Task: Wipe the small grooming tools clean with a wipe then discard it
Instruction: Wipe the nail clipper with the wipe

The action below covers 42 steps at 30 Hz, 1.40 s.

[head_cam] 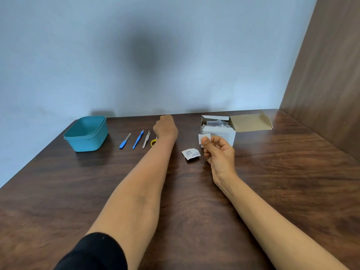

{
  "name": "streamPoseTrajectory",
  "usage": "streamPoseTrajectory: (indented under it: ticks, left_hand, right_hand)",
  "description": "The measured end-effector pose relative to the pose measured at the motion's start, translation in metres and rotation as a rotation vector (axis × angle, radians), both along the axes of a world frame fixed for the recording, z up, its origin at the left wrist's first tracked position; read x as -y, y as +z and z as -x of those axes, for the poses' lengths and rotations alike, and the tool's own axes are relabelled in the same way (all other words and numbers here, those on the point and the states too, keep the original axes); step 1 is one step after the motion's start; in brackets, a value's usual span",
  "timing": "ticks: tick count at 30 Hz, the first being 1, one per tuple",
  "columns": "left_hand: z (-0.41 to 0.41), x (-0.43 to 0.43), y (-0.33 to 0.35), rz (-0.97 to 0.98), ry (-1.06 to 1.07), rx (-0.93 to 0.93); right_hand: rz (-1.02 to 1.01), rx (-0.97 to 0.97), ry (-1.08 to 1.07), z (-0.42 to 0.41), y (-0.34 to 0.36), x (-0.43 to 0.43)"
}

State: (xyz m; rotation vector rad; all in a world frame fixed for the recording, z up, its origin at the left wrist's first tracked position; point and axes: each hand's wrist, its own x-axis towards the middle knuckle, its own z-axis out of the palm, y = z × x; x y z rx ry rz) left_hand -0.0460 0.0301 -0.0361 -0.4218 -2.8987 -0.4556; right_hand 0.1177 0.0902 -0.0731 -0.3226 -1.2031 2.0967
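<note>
Nearest to us is a black sleeve [91,252] on the left arm, and both bare arms stretch out over the brown table [292,182]. The right hand [220,152], at about 1 o'clock, pinches a little white wipe [204,138] between thumb and fingertips, up off the table. The wipe looks soft, thin and very light, maybe damp, so it should bend round a tool easily. I think it is best held by its middle so it does not slip away. The left hand [165,127] is out at 12 o'clock with its back to us, right by the tools, and I cannot tell if its fingers hold anything. The tools lie in a row at 11 o'clock: a nail file [125,141], a blue stick tool [138,139], tweezers [146,139] and a yellow ring handle [153,142] peeking out from under the wrist. They look small, hard and thin with pointy ends, so the handle end is the safe place to grab. A torn packet [191,154] lies just beside the right hand. At 2 o'clock a white box [224,136] stands open with more packets stuffed inside. At 10 o'clock sits a teal tub [87,142] with no lid. I see nothing in it, and it may be where the used wipe goes.
</note>
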Motion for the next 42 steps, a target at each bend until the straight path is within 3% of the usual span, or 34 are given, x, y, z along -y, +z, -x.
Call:
streamPoseTrajectory:
  ticks: [5,11,14,24,34,42]
  left_hand:
    - [0.008,0.004,0.000,-0.265,-0.032,0.163]
    - [-0.017,0.026,0.012,-1.258,-0.262,0.565]
    - [-0.040,0.053,0.014,-1.484,-0.332,0.692]
    - [-0.117,0.115,-0.010,-1.495,-0.288,0.713]
    - [-0.137,0.127,-0.019,-1.510,-0.276,0.633]
    - [-0.130,0.124,-0.024,-1.357,-0.391,0.615]
  right_hand:
    - [-0.012,0.009,0.004,0.000,0.000,0.000]
    - [-0.023,0.020,0.010,-0.002,0.002,0.001]
    - [-0.032,0.019,0.022,-0.004,0.004,0.002]
    - [-0.180,0.082,0.083,-0.011,0.008,0.007]
    - [-0.642,0.138,0.233,-0.017,0.004,0.027]
    - [-0.639,0.156,0.285,-0.018,0.005,0.031]
